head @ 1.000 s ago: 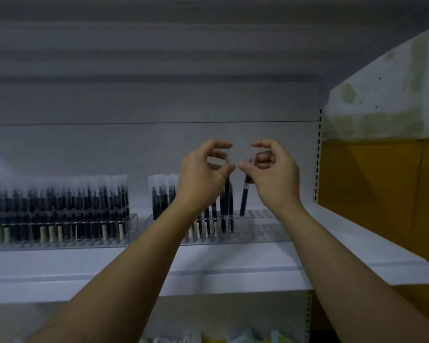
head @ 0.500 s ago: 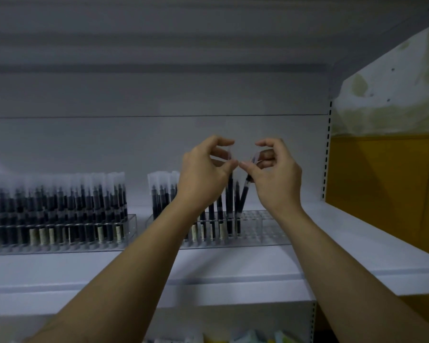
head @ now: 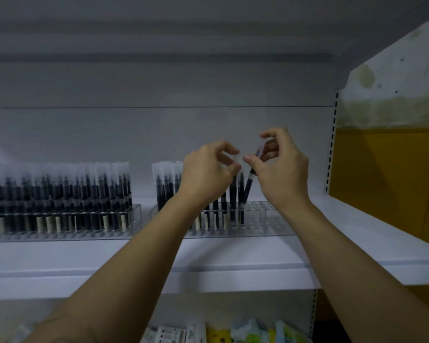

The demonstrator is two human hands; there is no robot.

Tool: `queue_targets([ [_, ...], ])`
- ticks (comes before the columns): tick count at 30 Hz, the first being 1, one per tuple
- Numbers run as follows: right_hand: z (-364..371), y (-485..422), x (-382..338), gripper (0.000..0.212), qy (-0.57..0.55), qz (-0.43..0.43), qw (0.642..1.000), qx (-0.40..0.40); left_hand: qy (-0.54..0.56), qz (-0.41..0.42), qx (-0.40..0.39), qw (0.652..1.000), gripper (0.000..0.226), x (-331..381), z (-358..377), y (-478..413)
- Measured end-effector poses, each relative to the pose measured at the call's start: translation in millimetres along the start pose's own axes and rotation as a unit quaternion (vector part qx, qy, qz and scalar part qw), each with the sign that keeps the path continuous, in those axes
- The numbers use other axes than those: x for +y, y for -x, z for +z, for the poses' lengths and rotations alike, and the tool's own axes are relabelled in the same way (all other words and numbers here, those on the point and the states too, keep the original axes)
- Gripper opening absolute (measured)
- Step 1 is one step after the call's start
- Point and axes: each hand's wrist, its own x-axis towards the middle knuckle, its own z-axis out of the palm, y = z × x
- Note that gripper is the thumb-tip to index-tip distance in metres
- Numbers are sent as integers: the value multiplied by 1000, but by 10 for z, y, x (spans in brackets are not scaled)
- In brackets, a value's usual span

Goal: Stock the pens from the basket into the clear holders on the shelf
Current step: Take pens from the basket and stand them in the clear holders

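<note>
Up and a little to the right goes the right hand (head: pixel 285 174) since half a second ago, and the two hands, which had their thumbs together then, now have a small gap between them. This hand holds one pen (head: pixel 248 183) with its thumb and curled fingers. The pen leans, with its clear cap up by the fingers and its dark body slanting down and to the left toward the right holder (head: pixel 273 219). I cannot tell if the tip sits in a hole yet. The left hand (head: pixel 206 177) is just beside it, fingers curled, thumb and first finger close together over the standing pens (head: pixel 164 184) in that holder. Something clear shows between them, but it is too blurry, so I cannot tell whether this hand holds anything. The right holder has pens in its left part and bare holes on its right part. The left holder (head: pixel 136 219) stands near it on the same white shelf (head: pixel 233 256), packed with a full row of dark pens (head: pixel 60 191) with clear caps. Under the shelf lie some packets (head: pixel 250 330) - yellow, green and white. A yellow wall (head: pixel 382 181) stands past the shelf on the right.
</note>
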Motion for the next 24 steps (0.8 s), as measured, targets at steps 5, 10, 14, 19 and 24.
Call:
queue_targets([
  [5,11,-4,22,37,-4,27,999,-28,-67,12,39,997,23,-75,35,-32],
  [10,20,63,116,39,49,54,988,-136,-139,4,-25,990,24,-56,12,-58],
  [14,-50,119,126,41,145,-14,967,-209,-158,10,-6,987,20,-57,20,-17],
  [19,-151,122,92,47,201,-31,947,-248,-193,34,3,981,27,-71,20,52],
  [24,-185,143,3,55,227,-37,945,-234,-215,58,-13,975,44,-35,-37,162],
])
